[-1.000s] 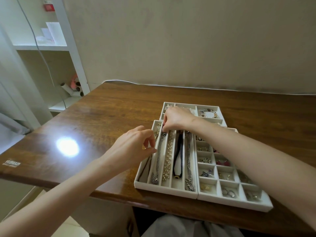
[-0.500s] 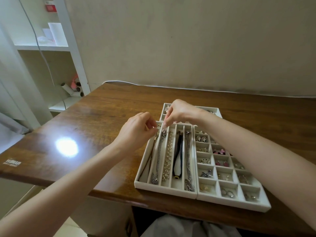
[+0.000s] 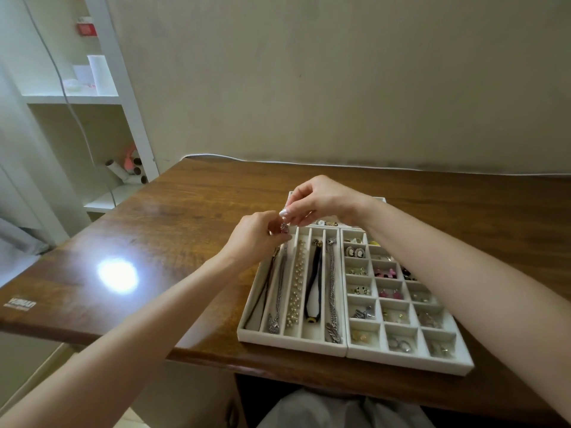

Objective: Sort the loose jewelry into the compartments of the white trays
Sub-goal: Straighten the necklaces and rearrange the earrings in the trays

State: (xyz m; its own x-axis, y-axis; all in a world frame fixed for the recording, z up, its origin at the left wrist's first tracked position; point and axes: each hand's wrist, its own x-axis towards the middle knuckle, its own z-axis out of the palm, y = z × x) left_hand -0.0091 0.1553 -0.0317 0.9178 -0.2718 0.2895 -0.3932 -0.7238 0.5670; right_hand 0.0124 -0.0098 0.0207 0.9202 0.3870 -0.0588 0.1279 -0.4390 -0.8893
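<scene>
Necklace tray (image 3: 290,342) left of earring tray (image 3: 411,362), touching

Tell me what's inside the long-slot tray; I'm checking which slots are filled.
Its five slots hold a dark cord, thin silver chain, pearl strand, black-and-white necklace and chunky chain. The left hand covers the leftmost slots' far ends.

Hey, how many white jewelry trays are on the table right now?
3: the long-slot tray front left, the grid tray right beside it, and the rear tray behind both, largely hidden by the right hand.
</scene>
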